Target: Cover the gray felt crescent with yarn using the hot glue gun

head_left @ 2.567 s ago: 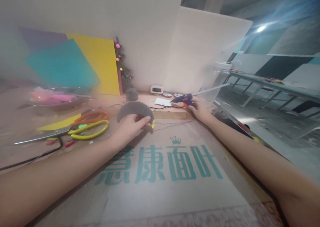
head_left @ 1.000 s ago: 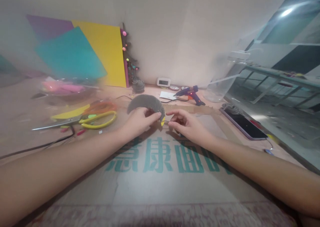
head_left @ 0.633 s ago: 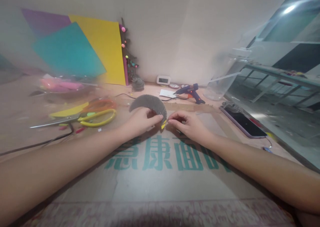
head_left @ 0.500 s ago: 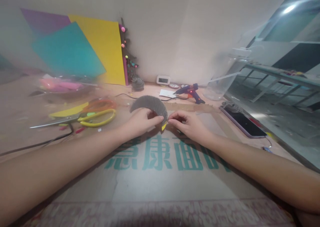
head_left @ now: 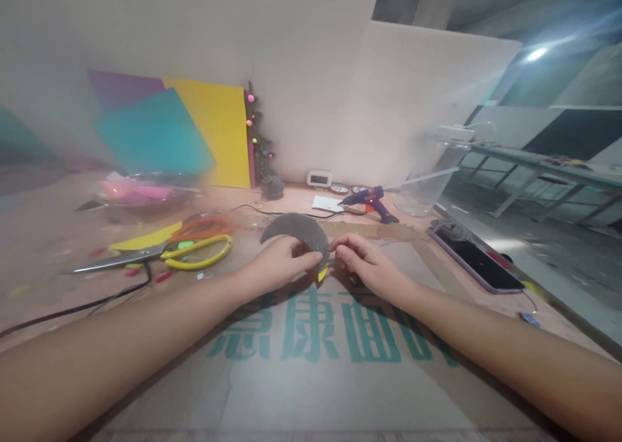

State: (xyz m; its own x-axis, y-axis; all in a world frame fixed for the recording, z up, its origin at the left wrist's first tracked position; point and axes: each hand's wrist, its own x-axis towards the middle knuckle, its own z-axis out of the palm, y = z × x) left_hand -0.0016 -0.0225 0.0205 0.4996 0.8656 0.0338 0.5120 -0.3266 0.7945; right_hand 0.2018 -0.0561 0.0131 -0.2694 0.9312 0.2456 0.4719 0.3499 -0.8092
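A dark grey crescent-shaped piece (head_left: 297, 227) with a fuzzy-looking surface is gripped by my left hand (head_left: 279, 264), thumb on its near face. At its lower right end a small yellow bit (head_left: 322, 274) sticks out. Just right of that end, my right hand (head_left: 367, 264) has thumb and forefinger pinched together, very close to the crescent's edge. Whether those fingertips touch it or hold something small, I cannot make out. Both hands are above a sheet with green printed characters (head_left: 313, 328).
To the left lie yellow-handled scissors (head_left: 197, 254), yellow and orange pieces and a black cable. Behind are coloured sheets (head_left: 223, 137), a small decorated tree (head_left: 265, 150), a white digital clock (head_left: 319, 179) and a glue gun (head_left: 372, 201). A clear jug (head_left: 425, 186) and a phone (head_left: 476, 260) stand right.
The view has tilted up, so everything sits lower in the picture. Both hands keep nearly the same pose around the crescent, with the right fingertips still beside its end.
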